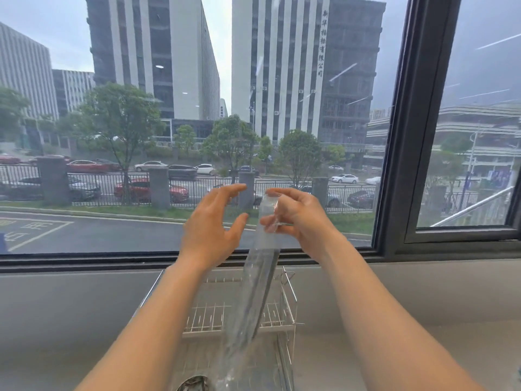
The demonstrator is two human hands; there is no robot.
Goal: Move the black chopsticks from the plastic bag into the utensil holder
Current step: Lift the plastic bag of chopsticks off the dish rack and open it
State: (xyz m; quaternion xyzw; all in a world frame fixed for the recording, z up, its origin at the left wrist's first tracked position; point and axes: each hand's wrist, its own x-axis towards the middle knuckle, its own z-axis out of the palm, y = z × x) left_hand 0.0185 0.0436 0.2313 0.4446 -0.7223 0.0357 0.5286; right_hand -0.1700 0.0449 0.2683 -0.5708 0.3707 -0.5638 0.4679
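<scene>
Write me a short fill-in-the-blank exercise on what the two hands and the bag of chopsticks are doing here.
1. The plastic bag is gripped near its top by the ____ hand.
2. The left hand holds ____, its fingers spread beside the bag.
3. The black chopsticks are still ____ the bag.
4. Below the bag stands a wire ____ on the sill.

Missing words: right; nothing; inside; rack

The right hand and the rack are both in view.
</scene>
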